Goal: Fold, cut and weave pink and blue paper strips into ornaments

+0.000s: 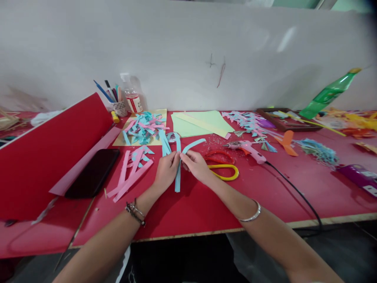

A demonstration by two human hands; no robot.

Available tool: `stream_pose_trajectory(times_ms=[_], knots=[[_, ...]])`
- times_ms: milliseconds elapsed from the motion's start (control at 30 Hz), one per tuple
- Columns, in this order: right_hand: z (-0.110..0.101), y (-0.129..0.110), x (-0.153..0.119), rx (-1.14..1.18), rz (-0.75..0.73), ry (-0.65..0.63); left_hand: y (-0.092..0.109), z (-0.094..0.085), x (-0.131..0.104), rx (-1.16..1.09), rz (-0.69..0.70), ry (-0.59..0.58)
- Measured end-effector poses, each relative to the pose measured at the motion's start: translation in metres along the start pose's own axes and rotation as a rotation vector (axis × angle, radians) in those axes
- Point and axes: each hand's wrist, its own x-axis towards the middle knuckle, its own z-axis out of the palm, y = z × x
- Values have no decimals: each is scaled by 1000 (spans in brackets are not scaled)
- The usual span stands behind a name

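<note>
Both my hands meet over the red table, fingertips pinched around light blue paper strips. My left hand [167,168] is closed on a strip [178,181] that hangs down toward me and loops up behind the fingers. Between the thumb and fingers of my right hand [196,164] is another blue strip [194,144], its free end curving up and to the right. The exact crossing of the strips is partly hidden by my fingers. Just right of my right hand lie scissors with red and yellow handle loops [228,173]; their blades are not visible.
Cut pink and blue paper pieces [145,127] lie on a yellow sheet, pink strips [129,179] beside my left hand. A black phone [92,173] rests left. Right are a corded pink glue gun [247,150], a brown tray [287,120] and a tilted green bottle [328,94].
</note>
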Motion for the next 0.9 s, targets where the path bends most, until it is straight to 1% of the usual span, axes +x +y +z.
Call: stream_pose_trajectory(times_ms=[133, 233, 300, 400, 467, 567, 700, 800, 867, 900], knots=[[0, -1, -1, -29, 4, -37, 0, 0, 0, -7, -25, 55], [-1, -1, 0, -14, 12, -15, 0, -1, 1, -50, -54, 108], [-2, 0, 0, 9, 13, 29, -1, 0, 2, -75, -51, 92], [-3, 1, 1, 58, 16, 110, -1, 0, 2, -79, -17, 0], [-2, 1, 2, 62, 19, 126, -1, 0, 2, -33, -13, -5], [-1, -1, 1, 27, 39, 71, 0, 0, 0, 27, -1, 17], [0, -3, 0, 2, 44, 2, 1, -2, -1, 34, 21, 2], [0, -3, -1, 8, 29, -5, 1, -3, -1, 27, 1, 43], [0, -2, -1, 15, 37, 12, 0, -3, 0, 21, -21, 93], [-1, -2, -1, 21, 43, 28, 0, -3, 1, 17, -28, 99]])
